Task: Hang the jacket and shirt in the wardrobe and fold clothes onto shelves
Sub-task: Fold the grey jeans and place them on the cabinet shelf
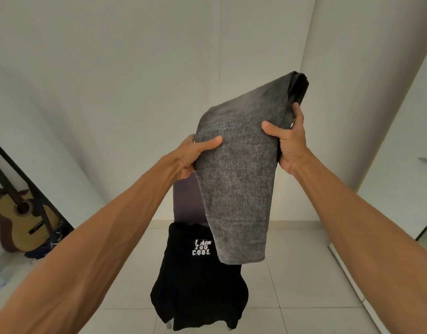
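I hold a folded pair of grey washed jeans (241,169) up in front of me at chest height. My left hand (193,153) grips its left edge, thumb on the front of the cloth. My right hand (288,138) grips the right edge, thumb across the front and fingers curled behind the fold. The lower end of the jeans hangs free. Below them a black top with white lettering (198,280) lies draped over a chair (183,201). No wardrobe interior or shelves show in this view.
A guitar (19,220) leans against a black frame (17,179) at the far left, with dark items at its foot. White walls stand behind the chair. A white door or panel (400,165) is at the right. Pale floor tiles (304,285) surround the chair.
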